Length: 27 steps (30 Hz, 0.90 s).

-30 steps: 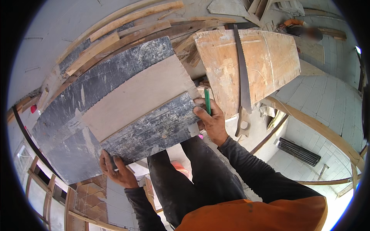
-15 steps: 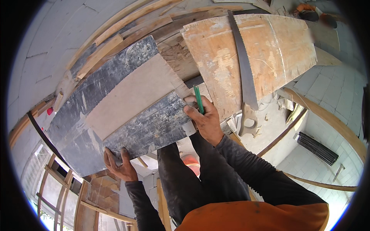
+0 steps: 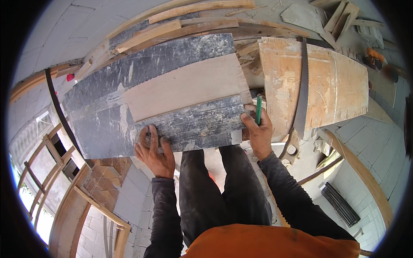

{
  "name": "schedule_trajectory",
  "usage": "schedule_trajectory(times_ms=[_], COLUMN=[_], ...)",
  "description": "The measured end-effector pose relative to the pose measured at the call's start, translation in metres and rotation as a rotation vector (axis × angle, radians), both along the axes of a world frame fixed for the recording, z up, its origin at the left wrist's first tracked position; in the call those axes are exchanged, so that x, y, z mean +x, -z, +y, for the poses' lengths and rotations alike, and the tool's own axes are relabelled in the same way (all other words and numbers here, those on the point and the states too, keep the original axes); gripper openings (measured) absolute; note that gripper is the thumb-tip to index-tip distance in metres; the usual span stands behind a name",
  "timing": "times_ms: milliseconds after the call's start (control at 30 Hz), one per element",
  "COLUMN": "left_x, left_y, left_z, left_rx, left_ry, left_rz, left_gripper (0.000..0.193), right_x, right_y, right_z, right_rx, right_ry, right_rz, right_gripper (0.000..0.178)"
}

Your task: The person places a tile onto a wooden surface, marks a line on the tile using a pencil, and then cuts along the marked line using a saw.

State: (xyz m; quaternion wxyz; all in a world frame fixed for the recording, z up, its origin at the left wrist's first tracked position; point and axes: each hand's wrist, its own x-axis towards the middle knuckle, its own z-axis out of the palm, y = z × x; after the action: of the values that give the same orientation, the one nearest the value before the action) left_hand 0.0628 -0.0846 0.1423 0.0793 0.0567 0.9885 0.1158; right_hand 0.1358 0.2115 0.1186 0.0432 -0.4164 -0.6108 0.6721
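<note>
Should our left hand or right hand ease its pressure, we judge, the black, white-scuffed rectangular strip of board lying between our fingers could skew across the broad, dark-faced panel underneath. Our left fingers rest parted near the strip's left end; our right fingers, half-curled, clasp a slim green pencil upright, thumb against the right end.

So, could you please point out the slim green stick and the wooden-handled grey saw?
Slim green stick (image 3: 258,110), head view, middle of shaft.
Wooden-handled grey saw (image 3: 303,88), head view, middle of blade.
</note>
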Motion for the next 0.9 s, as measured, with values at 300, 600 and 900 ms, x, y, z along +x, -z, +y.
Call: schedule_trajectory(times_ms=[300, 600, 900], left_x=[0.006, 0.015, 0.014], left_y=[-0.002, 0.012, 0.007], left_z=[0.029, 0.025, 0.033], left_rx=[0.154, 0.250, 0.350], left_ry=[-0.223, -0.264, -0.319], left_rz=[0.026, 0.031, -0.119], left_gripper=[0.089, 0.094, 0.082], right_x=[-0.006, -0.005, -0.023], right_y=[-0.009, -0.009, -0.035], right_z=[0.003, 0.007, -0.002], right_rx=[-0.110, -0.030, 0.012], right_ry=[-0.001, -0.017, -0.041], right_rz=[-0.072, -0.226, -0.373], right_gripper=[0.026, 0.023, 0.029])
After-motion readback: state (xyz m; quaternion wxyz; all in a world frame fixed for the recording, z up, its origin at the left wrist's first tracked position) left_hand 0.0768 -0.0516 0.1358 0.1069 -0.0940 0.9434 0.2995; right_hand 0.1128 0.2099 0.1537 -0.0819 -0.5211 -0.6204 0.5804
